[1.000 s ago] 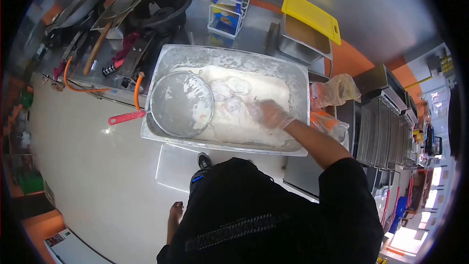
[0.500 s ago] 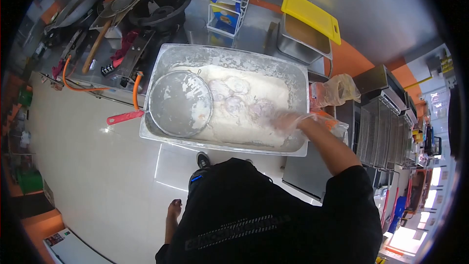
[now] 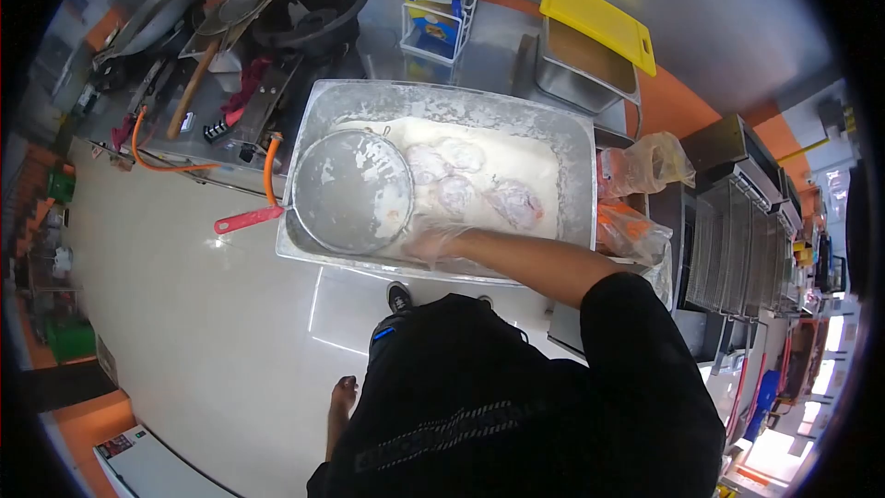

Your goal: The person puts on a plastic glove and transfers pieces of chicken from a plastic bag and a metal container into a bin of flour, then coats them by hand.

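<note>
My right hand (image 3: 435,240), in a clear plastic glove, is down in the white flour (image 3: 521,161) at the near side of a large metal tub (image 3: 307,115). It sits just right of a round sieve (image 3: 355,192) with a red handle (image 3: 247,219). Motion blur and flour hide its fingers. Several flour-coated pieces of what looks like raw chicken (image 3: 513,204) lie in the flour beyond the hand. My left hand (image 3: 344,394) hangs low beside my body, away from the tub, its fingers curled in with nothing visible in them.
Plastic bags (image 3: 636,166) stand against the tub's right side. Behind it are a steel container (image 3: 576,83) with a yellow lid (image 3: 599,23) and a white wire rack (image 3: 433,41). A black basin (image 3: 309,23) and an orange hose (image 3: 272,171) are at left. Wire baskets (image 3: 728,249) are at right.
My right hand has moved left, from the piece at the right of the tub to the flour beside the sieve. That piece is now uncovered. My left hand stays hanging low.
</note>
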A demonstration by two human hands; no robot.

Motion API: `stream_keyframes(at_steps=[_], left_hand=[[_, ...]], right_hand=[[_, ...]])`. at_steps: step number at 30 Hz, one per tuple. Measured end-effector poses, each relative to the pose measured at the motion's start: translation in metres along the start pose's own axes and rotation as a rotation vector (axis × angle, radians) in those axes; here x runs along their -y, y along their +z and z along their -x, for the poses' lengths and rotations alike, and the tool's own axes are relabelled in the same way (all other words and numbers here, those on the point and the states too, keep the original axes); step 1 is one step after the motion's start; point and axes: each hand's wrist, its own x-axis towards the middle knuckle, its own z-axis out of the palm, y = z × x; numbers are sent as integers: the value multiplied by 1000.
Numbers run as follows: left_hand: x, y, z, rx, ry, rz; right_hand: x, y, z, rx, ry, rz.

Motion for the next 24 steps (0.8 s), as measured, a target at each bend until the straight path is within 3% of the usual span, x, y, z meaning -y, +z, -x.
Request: stream_keyframes(at_steps=[1, 3, 4, 6, 9, 11, 15, 16, 19, 22, 24], left_hand=[[-2, 1, -1, -3, -52, -88], [25, 7, -8, 3, 57, -119], [48, 13, -25, -36, 39, -217], [39, 16, -29, -35, -58, -326], [61, 20, -44, -47, 0, -324], [39, 17, -31, -28, -61, -207], [45, 13, -43, 16, -156, -29], [56, 10, -51, 21, -60, -84], [5, 1, -23, 37, 84, -307], [-10, -3, -27, 57, 85, -276], [-1, -6, -43, 72, 106, -234]], right_hand=[[5, -2, -1, -5, 3, -5], [7, -9, 1, 46, 68, 249], [-3, -8, -1, 39, 80, 243], [-27, -7, -8, -10, 68, 119], [-44, -28, 27, -46, 75, 107], [-49, -55, 68, -33, 97, -79], [-95, -90, 112, -262, 360, -109], [-113, -94, 115, -270, 365, -110], [-145, -96, 114, -389, 307, 156], [-163, -87, 101, -398, 317, 254], [-192, -70, 73, -534, 278, 313]])
